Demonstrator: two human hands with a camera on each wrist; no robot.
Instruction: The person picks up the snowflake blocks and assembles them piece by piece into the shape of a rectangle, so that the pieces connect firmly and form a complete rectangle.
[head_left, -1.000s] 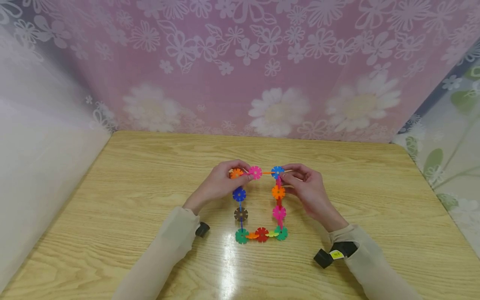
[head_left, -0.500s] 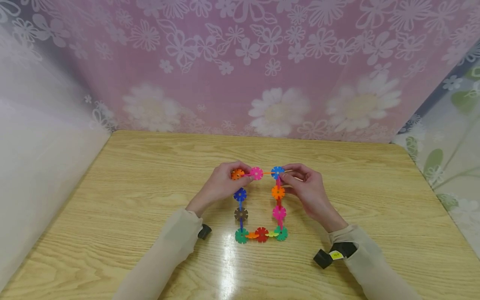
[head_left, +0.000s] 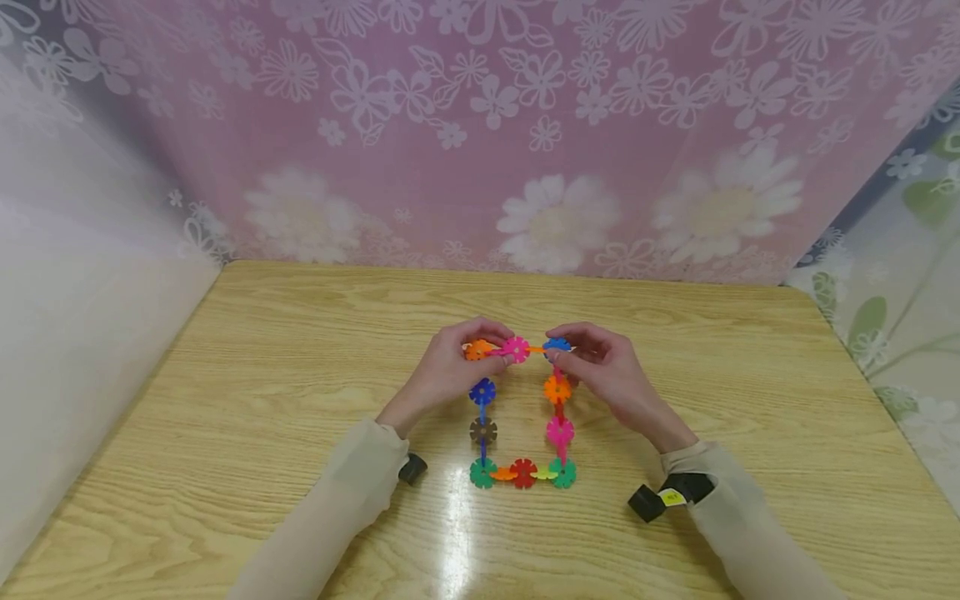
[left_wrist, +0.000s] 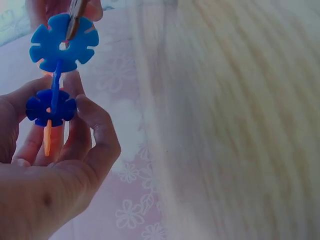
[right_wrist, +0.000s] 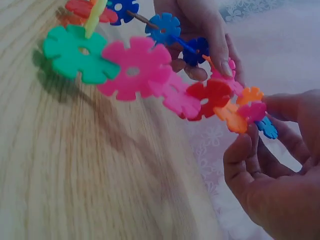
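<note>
Notched plastic snowflake discs, slotted together edge to edge, form a rectangular loop. In the head view, my left hand (head_left: 450, 362) grips the far left side, thumb and fingers at the pink disc (head_left: 516, 350) and partly over the orange corner disc (head_left: 477, 350). My right hand (head_left: 615, 371) pinches the blue corner disc (head_left: 557, 343). Down the right side run an orange disc (head_left: 557, 389) and another pink disc (head_left: 559, 431). On the left are a dark blue disc (head_left: 482, 391) and a brown disc (head_left: 483, 431). A red disc (head_left: 523, 473) sits between two green near-corner discs.
The loop is over a wood-grain table (head_left: 300, 333). Behind it hangs a pink flowered curtain (head_left: 420, 167), with pale curtains at both sides. A black wrist camera (head_left: 647, 503) is strapped by the right sleeve, another (head_left: 412, 468) by the left.
My right hand's fingers have shifted left over the blue corner disc, which now looks tilted. The far pink disc and left hand have edged right, and the loop's right side slightly nearer.
</note>
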